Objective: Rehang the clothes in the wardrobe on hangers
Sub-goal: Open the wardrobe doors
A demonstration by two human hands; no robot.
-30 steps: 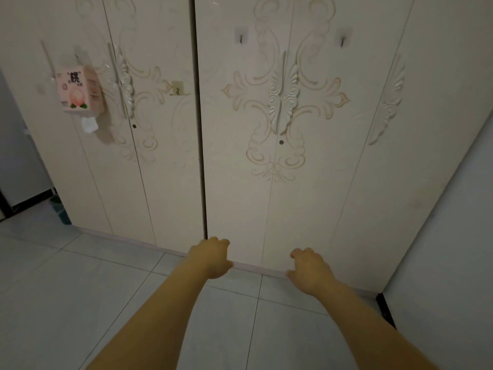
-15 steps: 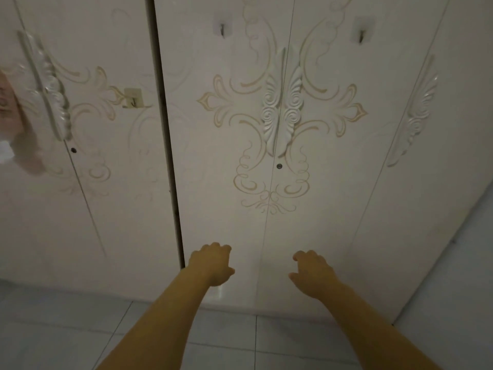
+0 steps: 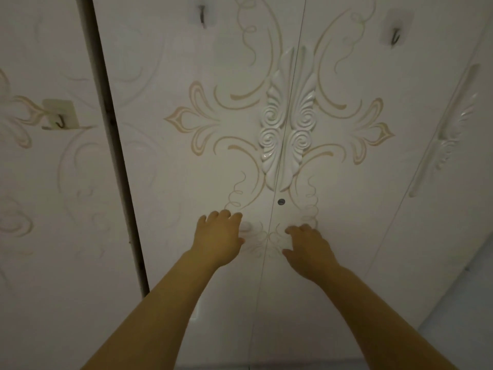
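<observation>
A white wardrobe (image 3: 186, 169) with gold scrollwork fills the view, and its doors are closed. Two carved white handles (image 3: 289, 129) flank the seam between the middle doors, with a small keyhole (image 3: 281, 201) just below them. My left hand (image 3: 217, 237) reaches toward the left middle door, fingers loosely curled, holding nothing. My right hand (image 3: 309, 249) reaches toward the right middle door in the same loose way, also holding nothing. Both hands are below the handles, on either side of the seam. No clothes or hangers are in view.
Small adhesive hooks are stuck to the doors: one at the upper middle (image 3: 202, 14), one at the upper right (image 3: 394, 36), one on the left door (image 3: 60, 119). A dark gap (image 3: 112, 145) separates the left door pair. A long handle (image 3: 448, 129) sits at right.
The camera has come closer to the wardrobe and tilted up, so the floor has left the view. Both hands have risen along the middle doors toward the handles.
</observation>
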